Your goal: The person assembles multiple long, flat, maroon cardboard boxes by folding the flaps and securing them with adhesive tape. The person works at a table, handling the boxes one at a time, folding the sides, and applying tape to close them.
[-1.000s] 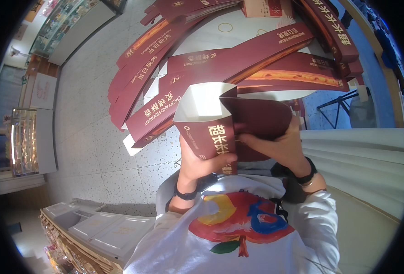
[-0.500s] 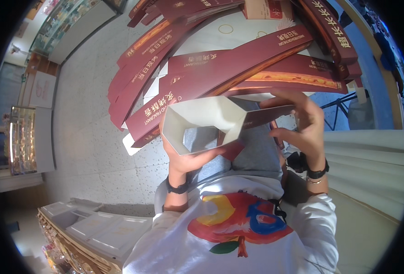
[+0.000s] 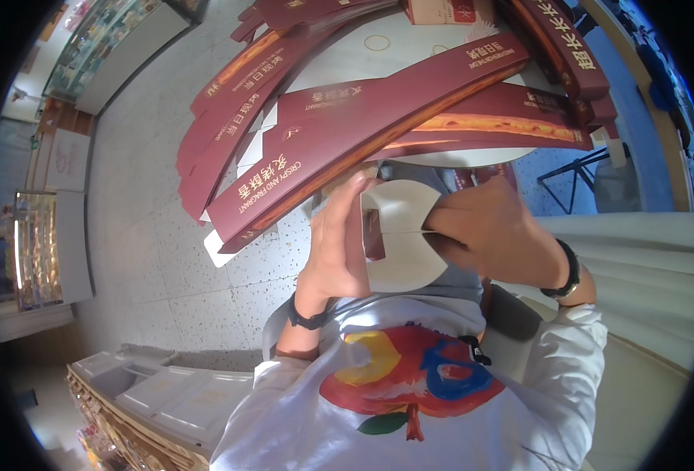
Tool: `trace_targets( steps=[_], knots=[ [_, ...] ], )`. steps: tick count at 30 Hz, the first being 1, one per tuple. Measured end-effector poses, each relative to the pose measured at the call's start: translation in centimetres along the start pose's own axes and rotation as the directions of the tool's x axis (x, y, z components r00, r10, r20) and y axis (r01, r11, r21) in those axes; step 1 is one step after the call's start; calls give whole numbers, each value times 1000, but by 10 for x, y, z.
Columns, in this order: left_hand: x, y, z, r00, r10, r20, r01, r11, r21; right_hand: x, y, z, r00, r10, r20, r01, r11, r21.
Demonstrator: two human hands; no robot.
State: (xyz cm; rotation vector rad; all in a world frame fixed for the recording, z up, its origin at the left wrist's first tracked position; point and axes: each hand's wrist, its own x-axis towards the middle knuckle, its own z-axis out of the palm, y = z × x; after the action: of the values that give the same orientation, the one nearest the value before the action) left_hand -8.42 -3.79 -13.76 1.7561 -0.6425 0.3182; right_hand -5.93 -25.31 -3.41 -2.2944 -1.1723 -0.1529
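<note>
Over my lap is a folding cardboard box point(image 3: 400, 265), white inside and maroon outside, with its end facing up. Curved white flaps fold inward at that end, leaving a gap on the left through which the inside shows. My left hand point(image 3: 337, 243) clasps the box's left side, fingers long against the wall and thumb side near the lower edge. From the right, my right hand point(image 3: 494, 231) has its bent fingers pressed on the flaps' right part; the fingertips are partly hidden. Just beyond lies a long maroon box point(image 3: 378, 129) with gold print and a bread picture.
More long maroon boxes point(image 3: 241, 118) lie fanned on a round white table point(image 3: 339, 59). A brown carton point(image 3: 450, 12) sits at its far side. A grey chair point(image 3: 511, 318) is under me, a pale curtain-like cover point(image 3: 629, 259) to the right, white cabinets point(image 3: 190, 396) lower left.
The box's end flaps have folded inward, narrowing the wide opening. My right hand has moved left and down onto the flaps, and my left hand now lies along the box's side.
</note>
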Motion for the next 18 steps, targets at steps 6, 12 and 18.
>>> trace_targets(
  steps=[6,12,18],
  knots=[
    [1,2,-2,984,-96,151,82,992,96,0,-3,0,994,38,99,-39,999,7],
    [16,9,-3,977,-59,207,20,983,185,-1,-3,3,978,82,192,-94,994,55],
    [10,9,-5,950,-145,277,103,982,159,-4,-4,5,978,104,179,-131,981,143]
  ],
)
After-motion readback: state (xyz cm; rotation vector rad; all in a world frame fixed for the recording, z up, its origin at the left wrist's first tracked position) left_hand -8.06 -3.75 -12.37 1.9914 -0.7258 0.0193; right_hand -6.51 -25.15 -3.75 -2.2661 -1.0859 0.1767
